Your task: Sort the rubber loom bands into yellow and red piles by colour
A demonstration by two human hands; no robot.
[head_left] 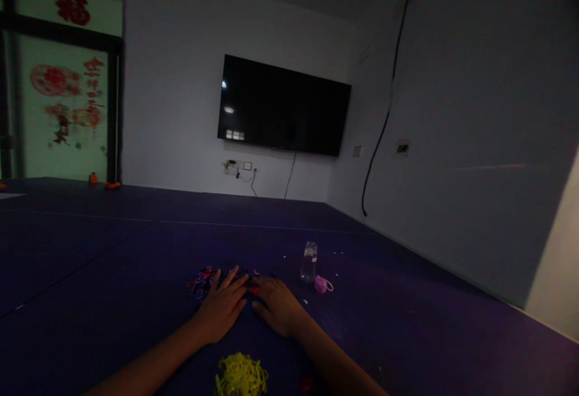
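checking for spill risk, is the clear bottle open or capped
Open: the clear bottle stands upright with no cap on its mouth, and a pink lid with a loop lies beside its base.

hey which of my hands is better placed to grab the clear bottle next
Probably the right hand: it lies nearer the clear bottle, while the left hand spreads over the multicolored pile, farther away.

Both hands [221, 311] [278, 307] rest on a colourful pile [202, 282]; yellow strands [241, 376] lie nearer.
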